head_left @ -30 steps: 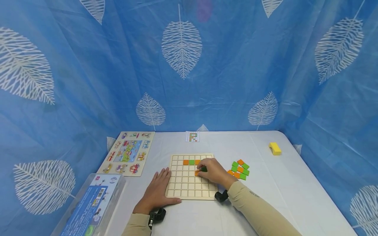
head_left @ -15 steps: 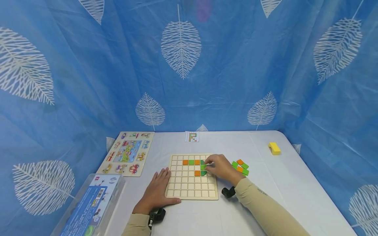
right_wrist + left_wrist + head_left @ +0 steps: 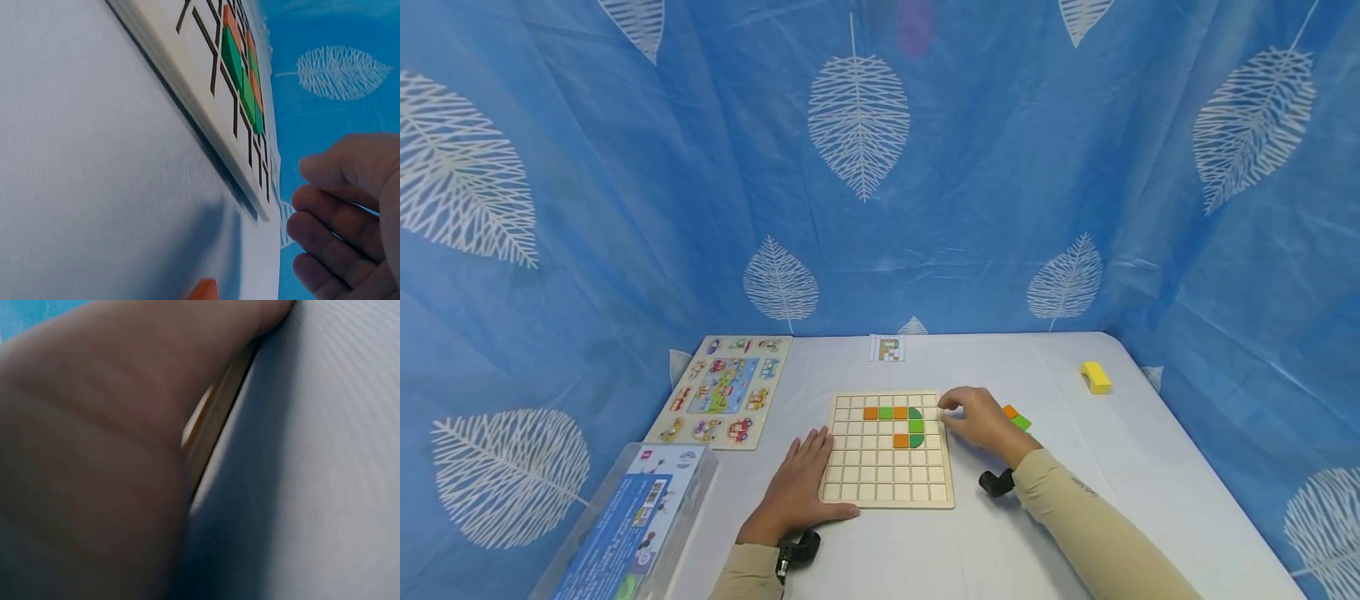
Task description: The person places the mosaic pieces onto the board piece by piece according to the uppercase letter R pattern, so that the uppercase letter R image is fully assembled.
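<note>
A wooden grid board (image 3: 883,502) lies flat in the head view. On its upper part are an orange, green, orange row, two dark green rounded tiles, a green square tile (image 3: 916,426) between them, and an orange tile (image 3: 901,441). My left hand (image 3: 799,483) rests along the board's left side, fingers spread and thumb (image 3: 231,331) at the near edge. Just off the right edge hovers my right hand (image 3: 979,418), fingers loosely bent with nothing between them, as the right wrist view also shows. It partly covers a pile of orange and green tiles (image 3: 1018,420).
A small pattern card (image 3: 891,348) lies behind the board. To the left are a vehicle picture puzzle (image 3: 730,388) and a clear plastic case (image 3: 696,492) with a blue label. A yellow arch block (image 3: 1097,379) sits at the right, and a blue leaf-print curtain (image 3: 955,208) surrounds the table.
The right hand has let go of the green square tile between the rounded ones and drawn back rightward off the board, towards the pile. The left hand has stayed in place.
</note>
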`<act>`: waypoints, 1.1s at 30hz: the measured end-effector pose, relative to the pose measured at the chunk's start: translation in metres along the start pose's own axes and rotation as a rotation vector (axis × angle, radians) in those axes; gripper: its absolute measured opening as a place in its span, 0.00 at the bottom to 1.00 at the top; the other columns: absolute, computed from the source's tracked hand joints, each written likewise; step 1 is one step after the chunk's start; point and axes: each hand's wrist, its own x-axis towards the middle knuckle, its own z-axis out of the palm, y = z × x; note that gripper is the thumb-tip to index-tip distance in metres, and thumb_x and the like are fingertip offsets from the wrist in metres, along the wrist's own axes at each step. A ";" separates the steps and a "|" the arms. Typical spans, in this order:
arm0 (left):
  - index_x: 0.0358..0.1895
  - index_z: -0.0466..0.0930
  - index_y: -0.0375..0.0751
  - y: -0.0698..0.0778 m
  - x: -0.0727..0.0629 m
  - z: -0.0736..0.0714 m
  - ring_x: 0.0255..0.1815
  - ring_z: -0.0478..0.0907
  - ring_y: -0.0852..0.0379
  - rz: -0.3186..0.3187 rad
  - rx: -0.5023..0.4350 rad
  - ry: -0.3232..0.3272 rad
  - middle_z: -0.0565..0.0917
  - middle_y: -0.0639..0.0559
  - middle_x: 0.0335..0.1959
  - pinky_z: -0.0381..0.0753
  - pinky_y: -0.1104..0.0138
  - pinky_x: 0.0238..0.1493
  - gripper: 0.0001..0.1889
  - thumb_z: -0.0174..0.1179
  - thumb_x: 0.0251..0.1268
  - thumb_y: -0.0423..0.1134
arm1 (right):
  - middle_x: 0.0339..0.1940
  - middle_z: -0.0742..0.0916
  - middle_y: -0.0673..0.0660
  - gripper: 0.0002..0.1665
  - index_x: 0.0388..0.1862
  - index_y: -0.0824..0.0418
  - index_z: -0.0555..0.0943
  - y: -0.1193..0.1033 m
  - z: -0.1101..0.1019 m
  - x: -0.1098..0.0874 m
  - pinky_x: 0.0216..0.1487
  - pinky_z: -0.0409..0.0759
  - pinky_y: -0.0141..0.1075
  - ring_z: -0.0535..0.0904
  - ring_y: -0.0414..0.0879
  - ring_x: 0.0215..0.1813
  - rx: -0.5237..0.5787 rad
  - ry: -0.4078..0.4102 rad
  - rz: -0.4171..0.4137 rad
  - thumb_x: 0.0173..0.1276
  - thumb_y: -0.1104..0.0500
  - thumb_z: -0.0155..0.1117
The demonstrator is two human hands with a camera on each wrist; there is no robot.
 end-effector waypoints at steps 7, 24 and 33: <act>0.82 0.59 0.30 0.000 0.000 0.001 0.83 0.53 0.40 0.011 0.007 0.017 0.60 0.38 0.82 0.49 0.44 0.81 0.72 0.64 0.43 0.86 | 0.46 0.89 0.53 0.12 0.50 0.63 0.89 0.016 -0.013 0.000 0.55 0.85 0.51 0.85 0.53 0.52 -0.014 -0.001 0.044 0.68 0.69 0.74; 0.82 0.58 0.31 0.001 -0.001 -0.001 0.84 0.51 0.41 -0.005 0.010 -0.007 0.59 0.38 0.83 0.48 0.45 0.81 0.73 0.64 0.42 0.86 | 0.53 0.88 0.61 0.18 0.58 0.65 0.86 0.052 -0.056 -0.002 0.59 0.83 0.55 0.82 0.59 0.57 -0.038 -0.079 0.151 0.71 0.65 0.74; 0.82 0.58 0.31 0.000 -0.001 0.000 0.84 0.51 0.41 -0.001 0.001 -0.006 0.59 0.39 0.83 0.49 0.46 0.81 0.73 0.64 0.41 0.86 | 0.52 0.88 0.57 0.17 0.57 0.64 0.87 0.061 -0.063 -0.007 0.61 0.82 0.56 0.82 0.59 0.58 -0.058 -0.150 0.179 0.70 0.64 0.75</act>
